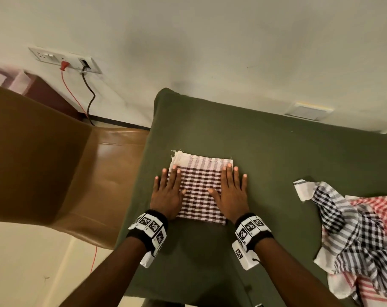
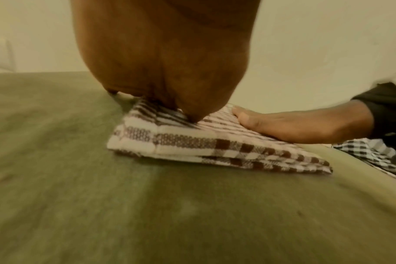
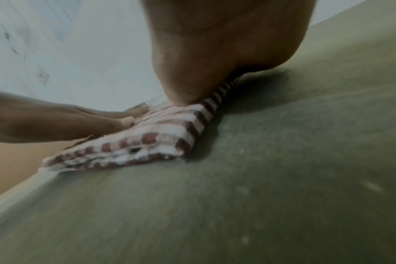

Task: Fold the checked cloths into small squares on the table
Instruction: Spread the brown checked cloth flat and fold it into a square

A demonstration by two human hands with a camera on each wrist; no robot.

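A brown-and-white checked cloth (image 1: 200, 189) lies folded into a small square, several layers thick, on the green table cover (image 1: 276, 151). My left hand (image 1: 167, 191) lies flat with straight fingers over the cloth's left edge, partly on the table cover. My right hand (image 1: 232, 191) lies flat on the cloth's right edge in the same way. The left wrist view shows the folded cloth (image 2: 192, 142) from its near corner, with my palm (image 2: 170, 62) above it and my right hand (image 2: 294, 125) across it. In the right wrist view the cloth (image 3: 147, 142) shows stacked layers under my left hand (image 3: 68, 121).
A loose heap of black-checked (image 1: 347, 229) and red-checked (image 1: 385, 209) cloths lies at the table's right side. A brown leather chair (image 1: 55, 162) stands close to the left of the table. Behind it, a wall socket (image 1: 66, 60) carries a red and a black cable.
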